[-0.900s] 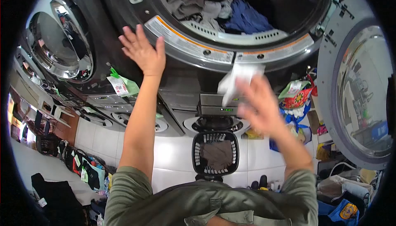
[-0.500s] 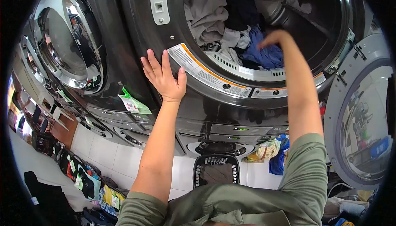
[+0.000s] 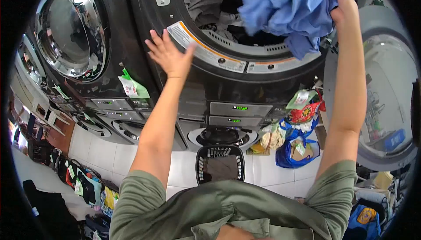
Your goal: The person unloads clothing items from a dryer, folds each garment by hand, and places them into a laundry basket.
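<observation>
In the head view, your right hand point(image 3: 344, 10) is closed around the right edge of a bunched blue cloth point(image 3: 287, 5), fingers curled into the fabric. The blue cloth hangs in loose folds across the right part of the dryer's round opening, and its lowest corner droops over the front rim, partly covering the label strip point(image 3: 206, 51) there. Your left hand point(image 3: 171, 58) grasps nothing: it is open, fingers spread, at the dryer front point(image 3: 245, 86), just left of that strip (whether the palm actually presses on the panel, you cannot tell from here).

Inside the opening, a grey cloth point(image 3: 204, 3) lies at the left, with paler pieces beside it. The dryer door point(image 3: 381, 104) stands swung open to the right, beyond your right forearm. Below, on the tiled floor point(image 3: 274, 167), a black basket point(image 3: 200, 166) holds a dark cloth point(image 3: 220, 168), and a blue bag point(image 3: 298, 152) sits to the right of it. A green tag point(image 3: 139, 89) hangs on the neighbouring machine point(image 3: 107, 71), left of your left forearm.
</observation>
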Tool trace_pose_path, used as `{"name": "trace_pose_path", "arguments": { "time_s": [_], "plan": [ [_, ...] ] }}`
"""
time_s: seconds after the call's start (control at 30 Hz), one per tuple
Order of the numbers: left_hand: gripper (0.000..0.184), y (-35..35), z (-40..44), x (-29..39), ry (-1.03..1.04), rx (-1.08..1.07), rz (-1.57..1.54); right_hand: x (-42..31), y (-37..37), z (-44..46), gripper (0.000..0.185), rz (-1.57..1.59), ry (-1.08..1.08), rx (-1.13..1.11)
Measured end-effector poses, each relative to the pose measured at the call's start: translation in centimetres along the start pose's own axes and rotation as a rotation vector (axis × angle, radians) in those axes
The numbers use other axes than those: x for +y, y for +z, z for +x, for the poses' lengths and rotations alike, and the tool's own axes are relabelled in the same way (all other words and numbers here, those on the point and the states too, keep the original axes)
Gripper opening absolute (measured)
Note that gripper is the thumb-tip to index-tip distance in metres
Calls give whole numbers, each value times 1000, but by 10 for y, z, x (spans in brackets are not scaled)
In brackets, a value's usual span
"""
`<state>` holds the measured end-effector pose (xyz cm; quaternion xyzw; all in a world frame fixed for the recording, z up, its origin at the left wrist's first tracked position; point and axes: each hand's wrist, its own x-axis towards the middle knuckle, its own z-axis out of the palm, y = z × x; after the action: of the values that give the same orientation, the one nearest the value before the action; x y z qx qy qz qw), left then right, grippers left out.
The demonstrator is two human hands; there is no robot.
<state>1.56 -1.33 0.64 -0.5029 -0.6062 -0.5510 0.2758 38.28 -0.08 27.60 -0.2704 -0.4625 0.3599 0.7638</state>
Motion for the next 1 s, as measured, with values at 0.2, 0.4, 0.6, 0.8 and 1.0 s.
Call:
{"name": "trace_pose_path", "arguments": {
  "time_s": [0.2, 0.4, 0.6, 0.8, 1.0],
  "plan": [
    [87, -85, -46, 130, 196, 147, -937, -6, -11, -148, 28, -63, 357, -217],
    [36, -115, -19, 90, -252, -823, -1235, 46, -121, -200, 35, -164, 759, -152],
    [28, -100, -36, -26, -326, -1082, -738, 35, -225, -229, 33, -24, 596, 319],
    [25, -122, -56, -52, -624, -1065, -890, 43, -233, -264, 34, 36, 674, 197],
    [29, -133, -63, 26, -332, -1136, -898, 107, -217, -288, 33, 53, 846, 328]
  ]
}}
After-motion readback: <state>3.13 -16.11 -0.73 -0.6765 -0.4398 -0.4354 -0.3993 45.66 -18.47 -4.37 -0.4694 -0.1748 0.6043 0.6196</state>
